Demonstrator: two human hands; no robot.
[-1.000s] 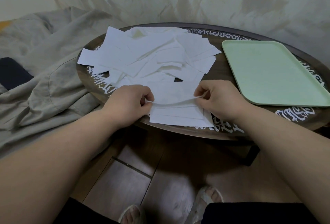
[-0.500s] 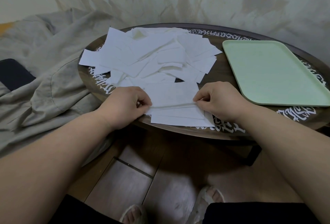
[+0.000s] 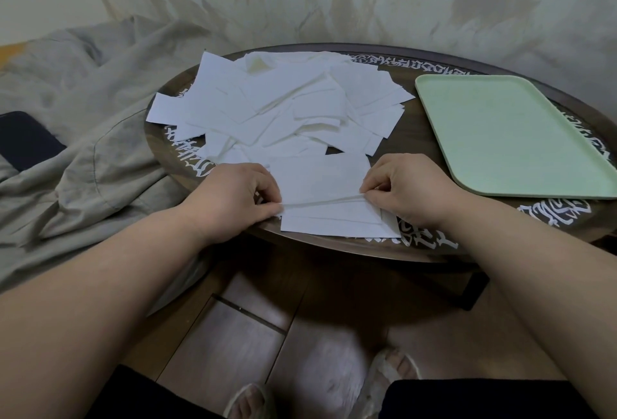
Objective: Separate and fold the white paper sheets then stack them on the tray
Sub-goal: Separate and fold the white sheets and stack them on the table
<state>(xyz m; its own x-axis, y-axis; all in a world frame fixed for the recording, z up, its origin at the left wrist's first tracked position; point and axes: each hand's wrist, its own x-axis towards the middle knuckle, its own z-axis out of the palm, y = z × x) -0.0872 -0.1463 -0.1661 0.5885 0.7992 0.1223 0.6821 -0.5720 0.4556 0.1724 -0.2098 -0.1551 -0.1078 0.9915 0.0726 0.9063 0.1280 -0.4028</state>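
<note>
1. Here, at the near edge of the round dark table, the person has both hands on one white sheet — the left hand pinches its left end, the right hand pinches its right end, fingers curled tight on the paper.
2. The sheet is bent across its width, a raised fold line running from one set of fingertips to the other; its far half lies flat on the table.
3. Under it, nearer the person, a few more sheets lie flat, their edge hanging just over the table's rim.
4. Beyond the hands spreads a loose pile of white sheets, overlapping at every angle and covering the left and middle of the tabletop.
5. A pale green tray sits to the right of the pile — near the right hand, not touching it.
6. White ornamental lettering rings the table's border.
7. Left of the table lies a rumpled grey cloth, with a dark object at the far left.
</note>
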